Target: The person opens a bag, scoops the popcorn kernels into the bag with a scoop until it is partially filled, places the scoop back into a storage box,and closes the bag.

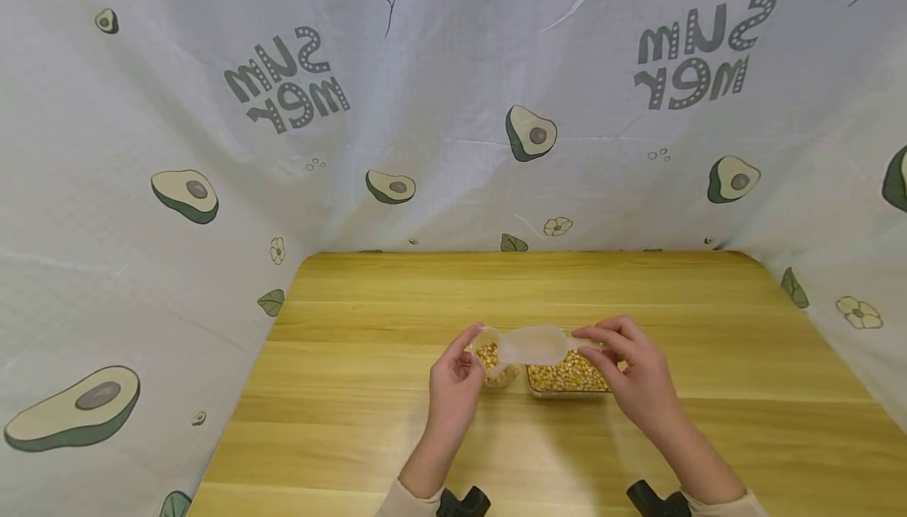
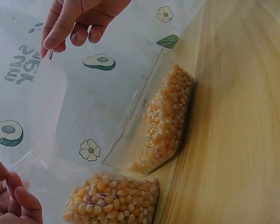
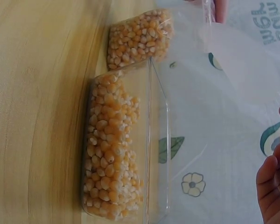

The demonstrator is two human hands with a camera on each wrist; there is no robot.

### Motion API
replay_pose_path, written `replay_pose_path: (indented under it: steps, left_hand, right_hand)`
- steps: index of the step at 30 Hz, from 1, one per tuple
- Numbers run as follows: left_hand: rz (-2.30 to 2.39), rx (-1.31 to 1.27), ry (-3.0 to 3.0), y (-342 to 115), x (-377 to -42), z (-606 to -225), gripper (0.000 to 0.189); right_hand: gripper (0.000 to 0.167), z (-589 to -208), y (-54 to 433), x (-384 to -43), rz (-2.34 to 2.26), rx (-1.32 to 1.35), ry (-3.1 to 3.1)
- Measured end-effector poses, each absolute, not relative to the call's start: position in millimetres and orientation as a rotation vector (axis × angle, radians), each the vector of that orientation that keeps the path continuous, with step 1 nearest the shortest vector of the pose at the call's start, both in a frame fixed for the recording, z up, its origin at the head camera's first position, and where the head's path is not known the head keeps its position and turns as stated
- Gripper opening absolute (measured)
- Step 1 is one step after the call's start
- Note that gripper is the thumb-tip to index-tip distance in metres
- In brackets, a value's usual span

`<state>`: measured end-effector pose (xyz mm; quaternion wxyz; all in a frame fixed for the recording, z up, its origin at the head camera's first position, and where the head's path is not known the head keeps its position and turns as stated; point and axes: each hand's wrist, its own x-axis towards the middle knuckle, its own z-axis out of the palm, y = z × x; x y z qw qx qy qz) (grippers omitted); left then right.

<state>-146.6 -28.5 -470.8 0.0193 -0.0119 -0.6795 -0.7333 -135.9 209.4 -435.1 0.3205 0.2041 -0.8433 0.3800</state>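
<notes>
My right hand (image 1: 641, 379) pinches the handle of a translucent white scoop (image 1: 537, 344). The scoop lies roughly level, its front end at the mouth of a clear plastic bag (image 2: 37, 163); no kernels show in it. My left hand (image 1: 453, 387) grips the bag's upper edge on its left side. Yellow corn kernels (image 2: 113, 198) fill the lower part of the bag, which stands on the table. Beside it, below the scoop and right hand, sits a clear rectangular container (image 3: 159, 102) with more corn kernels (image 3: 113, 154) inside.
The wooden table (image 1: 368, 415) carries the bag and container close together. A white curtain (image 1: 439, 108) printed with avocados and flowers rises behind the table and along both sides. Dark wrist mounts (image 1: 464, 501) sit at both sleeves.
</notes>
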Motion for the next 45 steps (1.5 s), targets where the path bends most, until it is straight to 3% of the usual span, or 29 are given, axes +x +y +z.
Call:
replay_pose_path:
  steps: [11,21,31,45]
  left_hand:
    - [-2.265,-0.006,-2.113,-29.0,-147.8,-470.0,0.051]
    - [-2.261,-0.020,-2.109,-29.5,-147.7,-470.5,0.052]
    - [-2.285,-0.005,-2.085,-28.0,-147.0,-467.4,0.051]
    - [-2.270,0.003,-2.100,-27.7,-146.9,-469.4,0.050]
  right_hand:
    - [0.036,-438.5,211.6,-135.1,1.077,0.492,-2.238]
    - [0.020,-442.0,226.4,-130.0,1.362,0.264,-2.289]
    - [0.019,-450.6,241.7,-124.8,1.429,0.050,-2.301]
    - [0.020,-491.2,264.3,-125.5,1.391,-0.078,-2.456]
